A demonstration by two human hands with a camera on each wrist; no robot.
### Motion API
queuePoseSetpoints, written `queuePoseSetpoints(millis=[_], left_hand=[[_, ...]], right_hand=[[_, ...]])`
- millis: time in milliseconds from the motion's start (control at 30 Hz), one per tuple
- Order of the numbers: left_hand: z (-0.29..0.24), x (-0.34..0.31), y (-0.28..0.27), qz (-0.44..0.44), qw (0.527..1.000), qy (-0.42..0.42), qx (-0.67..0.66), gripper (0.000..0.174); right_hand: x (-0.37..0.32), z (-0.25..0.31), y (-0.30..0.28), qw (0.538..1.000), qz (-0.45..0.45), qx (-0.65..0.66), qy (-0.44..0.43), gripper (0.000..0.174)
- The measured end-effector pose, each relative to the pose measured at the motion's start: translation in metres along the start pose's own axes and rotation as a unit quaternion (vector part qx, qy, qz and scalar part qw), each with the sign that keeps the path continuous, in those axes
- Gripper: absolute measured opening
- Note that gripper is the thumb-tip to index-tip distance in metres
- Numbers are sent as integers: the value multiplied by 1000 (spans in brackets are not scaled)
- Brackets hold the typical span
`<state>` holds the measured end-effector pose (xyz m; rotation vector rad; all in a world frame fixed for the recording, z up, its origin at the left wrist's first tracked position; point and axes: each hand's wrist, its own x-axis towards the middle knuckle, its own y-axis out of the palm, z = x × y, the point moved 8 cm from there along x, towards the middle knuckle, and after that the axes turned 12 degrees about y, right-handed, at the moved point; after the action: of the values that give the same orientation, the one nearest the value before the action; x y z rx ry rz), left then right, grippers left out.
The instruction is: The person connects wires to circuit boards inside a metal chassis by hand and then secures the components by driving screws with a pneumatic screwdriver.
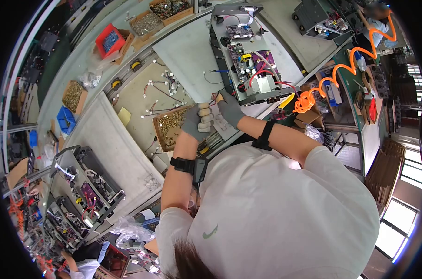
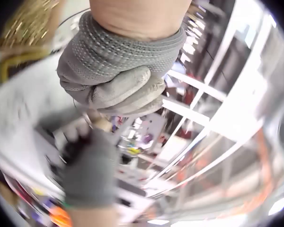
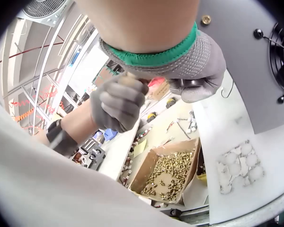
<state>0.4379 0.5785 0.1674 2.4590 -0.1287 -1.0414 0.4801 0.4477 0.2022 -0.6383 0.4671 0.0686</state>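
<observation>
My gloved left hand (image 1: 199,121), fingers curled into the palm, is above the table's front edge beside a cardboard box of small brass fittings (image 1: 170,124). Close to its right, my gloved right hand (image 1: 230,110) has its thumb raised by the corner of an opened grey machine (image 1: 248,60). Thin red wires (image 1: 213,98) show between the two hands, which pinch them; their ends are hidden by the gloves. In the right wrist view, a dark shiny piece (image 3: 191,82) shows at the right fingers. The right hand (image 2: 91,170) is blurred in the left wrist view.
Loose white-plugged cables (image 1: 166,88) lie left of the machine. Behind stand a red bin (image 1: 109,40) and boxes of small parts. An orange coiled air hose (image 1: 334,79) hangs at right. More opened machines (image 1: 87,188) stand at left. A person (image 1: 83,267) is at lower left.
</observation>
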Motion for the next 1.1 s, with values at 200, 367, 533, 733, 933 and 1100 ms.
queuePoseSetpoints(millis=[200, 367, 533, 733, 933, 1100], left_hand=[[10, -18, 11, -39, 999, -33, -13, 17], [-21, -31, -1, -106, 917, 172, 344, 21], [-52, -45, 7, -165, 759, 377, 505, 32], [-53, -41, -3, -218, 676, 406, 575, 35], [5, -3, 1, 66, 938, 104, -326, 33], [-19, -1, -7, -23, 906, 158, -392, 34]], right_hand=[[19, -44, 52, 939, 264, -118, 188, 18], [19, -50, 47, 960, 243, -22, 140, 32], [15, -37, 43, 969, 206, -22, 132, 32], [16, -20, 23, 998, 46, -13, 49, 33], [18, -14, 49, 972, 204, -99, 65, 32], [-14, -9, 56, 916, 277, -291, 4, 31]])
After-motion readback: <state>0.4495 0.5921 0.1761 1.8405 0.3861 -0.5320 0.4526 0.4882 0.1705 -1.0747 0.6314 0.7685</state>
